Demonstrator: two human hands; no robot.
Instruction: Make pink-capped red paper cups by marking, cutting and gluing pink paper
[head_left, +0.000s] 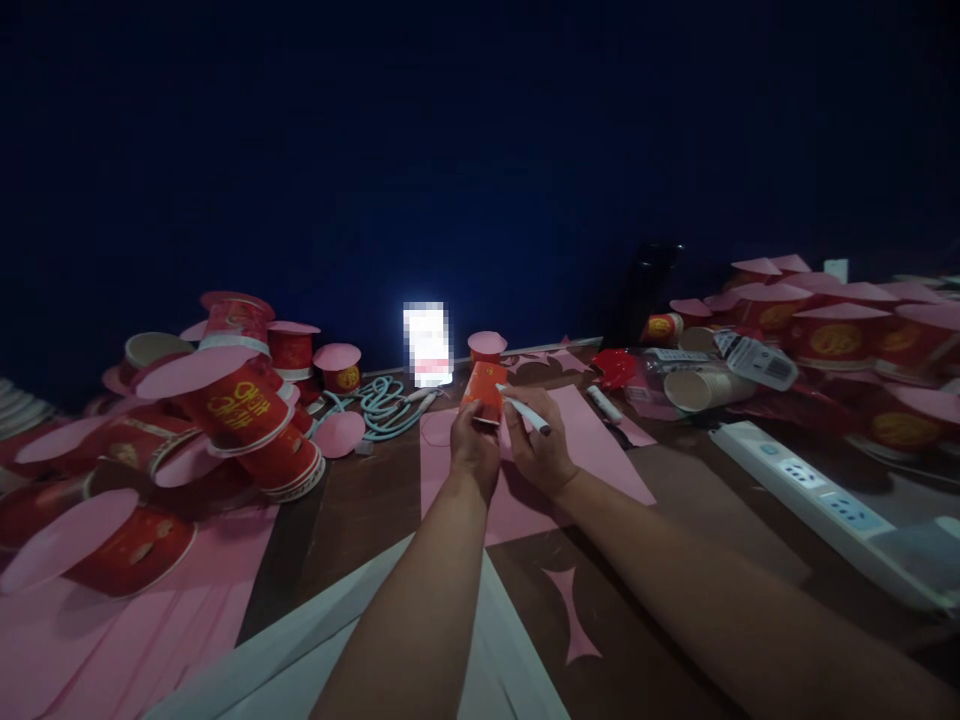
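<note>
My left hand [475, 447] is closed round a red paper cup [487, 388], holding it tilted above a pink paper sheet [592, 460]. In my right hand [541, 440] is a white marker pen [529, 414] with a dark back end. The pen's tip points at the cup's right side; I cannot tell whether it touches. Just behind the held cup is a pink paper disc [487, 343]; whether it belongs to this cup or another is unclear.
Red cups with pink discs [240, 400] are heaped at left, more [840, 320] at right. A coiled pale cable [386, 408] lies near a lit, pixelated screen [426, 340]. There is a white power strip [817, 500] at right and a pink paper scrap [571, 615] in front.
</note>
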